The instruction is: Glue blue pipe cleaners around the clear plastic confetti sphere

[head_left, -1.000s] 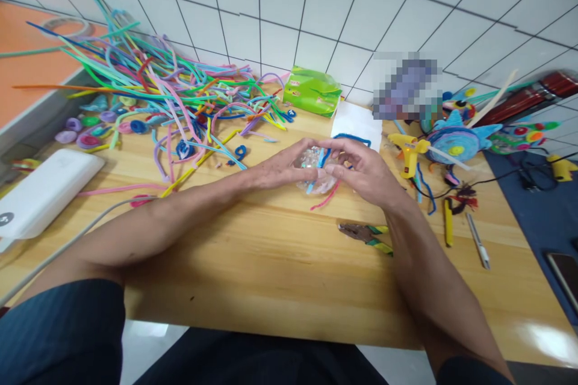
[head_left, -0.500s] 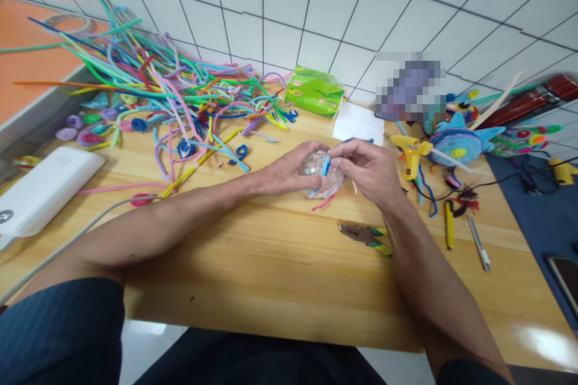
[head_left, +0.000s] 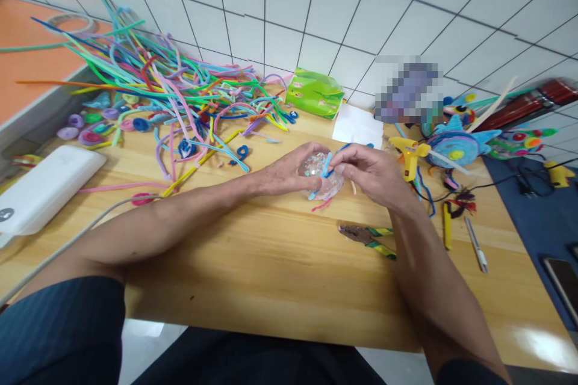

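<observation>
My left hand (head_left: 293,171) is wrapped round a clear, rounded plastic piece (head_left: 316,163), its thumb along the near side. Across that piece runs a light blue pipe cleaner (head_left: 326,165). My right hand (head_left: 368,171) has thumb and forefinger pinched together at the piece's right side, by a darker blue pipe cleaner whose full length is hidden. A short pink strip (head_left: 321,204) shows below the piece. Pliers (head_left: 366,237) with green and yellow handles lie below my right hand.
Many coloured pipe cleaners (head_left: 180,90) are heaped at the back left. A white power bank (head_left: 49,195) lies left with a cable. On the right are a yellow glue gun (head_left: 410,156), a blue fish-like craft (head_left: 456,147) and a cutter (head_left: 476,243). A green packet (head_left: 315,93) stands by the wall.
My right hand has drawn slightly to the right, and more of the light blue pipe cleaner shows. The left hand stays round the plastic piece.
</observation>
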### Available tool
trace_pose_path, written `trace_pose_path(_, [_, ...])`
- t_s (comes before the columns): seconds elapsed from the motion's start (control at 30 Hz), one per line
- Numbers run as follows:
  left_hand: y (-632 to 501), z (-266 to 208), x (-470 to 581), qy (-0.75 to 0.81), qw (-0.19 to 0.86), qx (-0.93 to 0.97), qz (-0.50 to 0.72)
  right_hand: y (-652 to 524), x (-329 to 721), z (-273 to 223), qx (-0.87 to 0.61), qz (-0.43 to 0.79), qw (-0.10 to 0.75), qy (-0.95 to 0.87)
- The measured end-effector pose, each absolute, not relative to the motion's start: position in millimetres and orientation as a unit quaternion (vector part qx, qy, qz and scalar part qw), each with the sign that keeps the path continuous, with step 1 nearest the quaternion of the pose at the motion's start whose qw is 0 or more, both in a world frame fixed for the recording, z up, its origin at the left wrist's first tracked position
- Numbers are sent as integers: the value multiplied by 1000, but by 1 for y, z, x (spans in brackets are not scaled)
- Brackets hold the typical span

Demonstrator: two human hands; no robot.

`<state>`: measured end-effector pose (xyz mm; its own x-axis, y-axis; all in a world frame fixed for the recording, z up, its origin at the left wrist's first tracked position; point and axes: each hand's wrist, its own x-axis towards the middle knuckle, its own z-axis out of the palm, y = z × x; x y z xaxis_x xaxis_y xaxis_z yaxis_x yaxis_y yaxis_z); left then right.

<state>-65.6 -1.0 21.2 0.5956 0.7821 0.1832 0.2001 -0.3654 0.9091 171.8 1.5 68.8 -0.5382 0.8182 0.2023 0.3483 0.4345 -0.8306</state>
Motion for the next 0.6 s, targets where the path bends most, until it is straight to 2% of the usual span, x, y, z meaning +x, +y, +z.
trace_pose_path(0.4, [1,19,-67,298,474,762,324,4,169,67,-370,431,341,-749])
trace_pose_path(0.6, [0,20,-66,297,471,768,316,4,167,63,-376,404,372,-746])
